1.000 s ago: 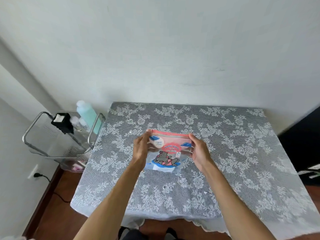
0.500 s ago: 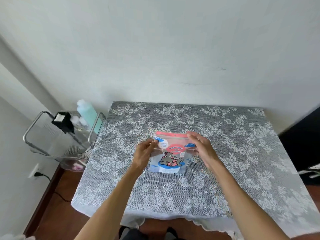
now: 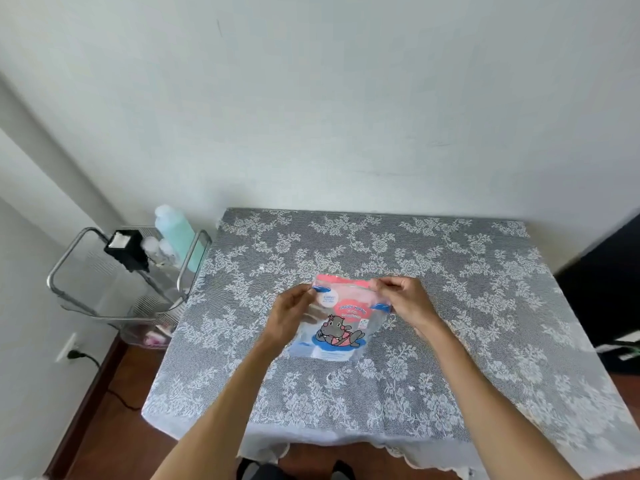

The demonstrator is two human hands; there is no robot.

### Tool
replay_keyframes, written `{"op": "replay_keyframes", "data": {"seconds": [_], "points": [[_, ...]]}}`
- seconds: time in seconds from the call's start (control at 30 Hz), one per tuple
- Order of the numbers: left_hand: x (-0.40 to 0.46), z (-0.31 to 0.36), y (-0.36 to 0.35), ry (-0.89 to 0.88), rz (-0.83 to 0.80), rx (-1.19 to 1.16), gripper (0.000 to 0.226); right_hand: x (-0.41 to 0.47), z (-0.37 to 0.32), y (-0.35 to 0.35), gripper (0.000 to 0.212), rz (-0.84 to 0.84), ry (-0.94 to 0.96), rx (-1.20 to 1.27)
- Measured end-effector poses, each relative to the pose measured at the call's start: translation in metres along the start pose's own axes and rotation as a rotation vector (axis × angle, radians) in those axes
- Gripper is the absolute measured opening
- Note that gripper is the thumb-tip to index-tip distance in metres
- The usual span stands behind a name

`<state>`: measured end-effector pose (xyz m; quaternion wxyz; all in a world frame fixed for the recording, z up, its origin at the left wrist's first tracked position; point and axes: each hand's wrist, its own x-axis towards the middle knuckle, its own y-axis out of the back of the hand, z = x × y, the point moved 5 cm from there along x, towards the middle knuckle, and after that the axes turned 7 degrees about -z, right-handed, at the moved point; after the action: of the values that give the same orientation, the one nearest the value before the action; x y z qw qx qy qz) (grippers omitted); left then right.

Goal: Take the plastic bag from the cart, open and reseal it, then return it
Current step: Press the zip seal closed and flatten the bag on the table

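A clear plastic bag (image 3: 341, 327) with a pink top band and a cartoon hippo print is held a little above the lace-covered table (image 3: 450, 306), near its middle. My left hand (image 3: 289, 315) pinches the bag's upper left edge. My right hand (image 3: 405, 299) pinches the top strip near its upper right corner, fingers closed over the seal. Whether the seal is open or closed I cannot tell. The metal wire cart (image 3: 114, 289) stands left of the table.
On the cart sit a teal bottle (image 3: 176, 233), a black device (image 3: 126, 249) and small clear bottles. A wall outlet with a black plug (image 3: 71, 351) is low on the left wall. Dark furniture (image 3: 609, 278) stands at the right. A white wall lies behind.
The bag tilted slightly. My right hand slid from the bag's right side up onto the top strip and is now at its upper right corner; my left hand stayed on the left edge.
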<state>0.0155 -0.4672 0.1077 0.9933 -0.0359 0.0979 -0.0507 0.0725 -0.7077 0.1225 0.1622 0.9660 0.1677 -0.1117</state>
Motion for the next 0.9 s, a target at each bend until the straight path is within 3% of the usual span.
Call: {"op": "replay_keyframes", "data": {"seconds": [0.13,0.27,0.37,0.47,0.57,0.63,0.73,0.9], "points": [[0.0,0.001,-0.002,0.011,-0.021,0.04,0.034,-0.001,-0.002,-0.003,0.036,-0.068,-0.003,-0.031],[0.006,0.005,-0.002,-0.008,0.038,0.106,0.032,0.0,-0.004,-0.008,0.026,-0.09,0.021,-0.142],[0.007,0.005,-0.002,0.01,0.085,0.03,0.028,0.0,-0.004,-0.006,0.019,-0.042,0.044,-0.193],[0.007,0.002,-0.004,0.029,0.095,-0.059,0.026,0.0,-0.008,-0.005,0.028,-0.004,0.083,-0.226],[0.007,0.008,-0.008,0.009,0.131,-0.177,0.029,0.001,-0.008,-0.006,0.031,0.04,0.061,-0.082],[0.009,0.013,-0.006,-0.019,0.163,-0.212,0.026,0.002,-0.001,-0.009,0.039,-0.031,-0.001,0.124],[0.011,0.018,0.001,-0.028,0.186,-0.224,0.022,0.001,0.013,-0.011,0.053,-0.095,-0.066,0.237],[0.011,0.018,0.003,-0.07,0.198,-0.171,0.017,-0.001,0.014,-0.007,0.036,0.043,-0.04,0.278]]}}
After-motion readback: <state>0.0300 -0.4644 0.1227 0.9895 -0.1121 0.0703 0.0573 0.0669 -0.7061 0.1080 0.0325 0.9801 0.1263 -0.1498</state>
